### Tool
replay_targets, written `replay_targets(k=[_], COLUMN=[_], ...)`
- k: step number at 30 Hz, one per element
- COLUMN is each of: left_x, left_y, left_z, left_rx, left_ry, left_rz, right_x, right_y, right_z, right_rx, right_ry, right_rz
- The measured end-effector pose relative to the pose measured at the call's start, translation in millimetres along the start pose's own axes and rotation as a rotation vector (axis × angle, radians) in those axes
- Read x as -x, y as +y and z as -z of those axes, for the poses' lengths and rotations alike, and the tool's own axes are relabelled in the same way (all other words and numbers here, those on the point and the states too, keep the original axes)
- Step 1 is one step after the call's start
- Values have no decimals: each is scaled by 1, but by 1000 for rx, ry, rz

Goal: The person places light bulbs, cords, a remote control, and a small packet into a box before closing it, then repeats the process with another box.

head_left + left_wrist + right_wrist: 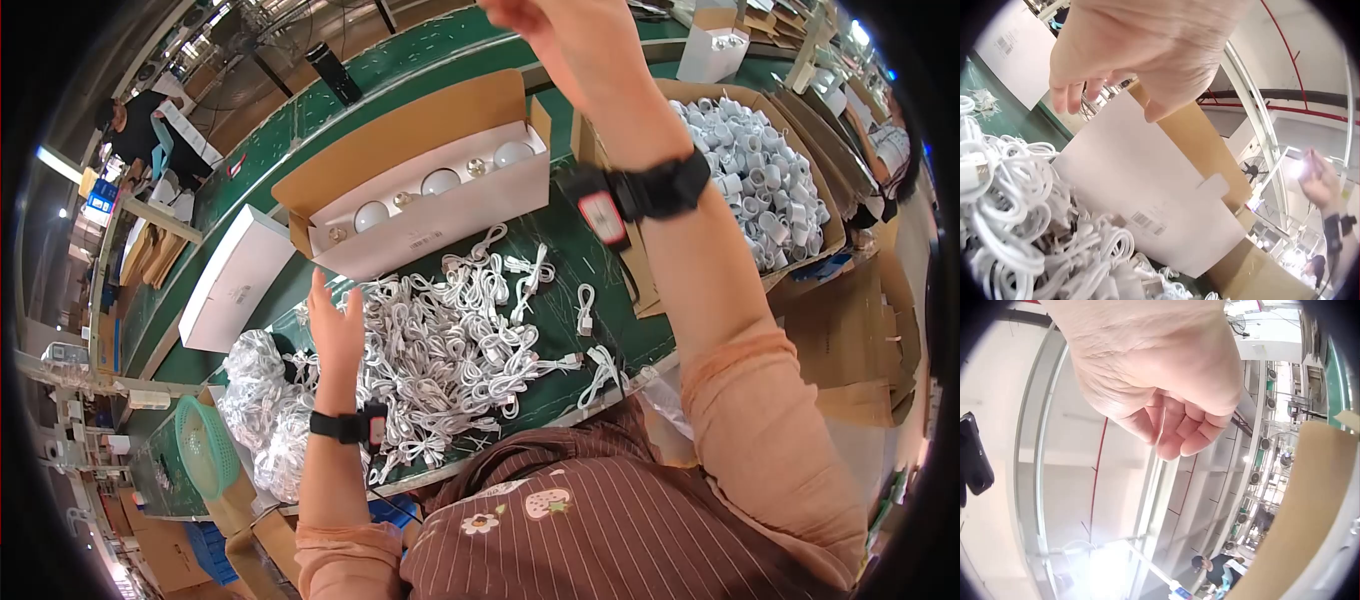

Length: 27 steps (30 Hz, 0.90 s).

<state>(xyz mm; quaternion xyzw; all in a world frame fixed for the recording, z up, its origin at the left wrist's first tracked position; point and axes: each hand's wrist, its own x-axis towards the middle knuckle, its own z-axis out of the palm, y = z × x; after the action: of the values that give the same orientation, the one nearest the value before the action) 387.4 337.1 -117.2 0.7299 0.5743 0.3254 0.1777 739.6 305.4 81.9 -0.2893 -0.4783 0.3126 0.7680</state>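
Nearby, cable heap (450, 340), bulb box (430, 215) behind.

Bundled cables (450, 340): white plastic sheathing, smooth with a slight gloss, lying on a matt green table (565, 255) covering. Open box (420, 130): matt brown cardboard outside, white paper-faced lining inside, holding bulbs (440, 182) with frosted white domes and shiny metal bases. Bags (255, 385) at the left: clear, crinkled, glossy plastic film, beside a green plastic mesh basket (205, 445).
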Motion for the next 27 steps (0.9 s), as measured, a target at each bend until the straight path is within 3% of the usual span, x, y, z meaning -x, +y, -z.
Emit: replay_targets(k=[1,2,4,5,6,8,10,12,13,15,17,20,23,25,26,27], left_x=[15,31,61,72,83,102,118,131,137,147,153,159,169,175,177,179], left_y=[13,31,66,73,77,84,89,81,75,62,52,37,32,20,16,9], left_z=[-1,-1,0,-3,-5,-3,4,7,9,15,17,21,32,42,50,57], left_rx=[-130,-127,-166,-165,-150,-124,-229,-248,-281,-287,-296,-293,-296,-218,-201,-252], left_ry=[43,33,-103,-110,-204,-304,-458,-464,-466,-479,-400,-336,-261,-139,-82,-52], left_rz=[-131,-134,-465,-464,-506,-549,-608,-620,-625,-592,-562,-544,-491,-435,-399,-356], right_x=[-10,-15,-14,-10,2,38,91,156,178,243,293,333,333,324,317,311], right_y=[-1,-6,-20,-31,-43,-61,-81,-69,-79,-48,-20,14,31,33,32,31], right_z=[-1,-1,-4,-10,-12,-10,-7,13,17,54,80,89,89,96,98,99], right_rx=[-82,-163,-134,-111,-12,211,771,765,956,1272,1534,1483,1340,1375,1329,1355], right_ry=[-18,-35,-80,-136,-145,-372,-561,-629,-714,-675,-667,-533,-574,-708,-700,-641], right_rz=[32,67,66,63,-23,-129,-276,-219,-492,-399,-495,-341,-368,-322,-237,-269])
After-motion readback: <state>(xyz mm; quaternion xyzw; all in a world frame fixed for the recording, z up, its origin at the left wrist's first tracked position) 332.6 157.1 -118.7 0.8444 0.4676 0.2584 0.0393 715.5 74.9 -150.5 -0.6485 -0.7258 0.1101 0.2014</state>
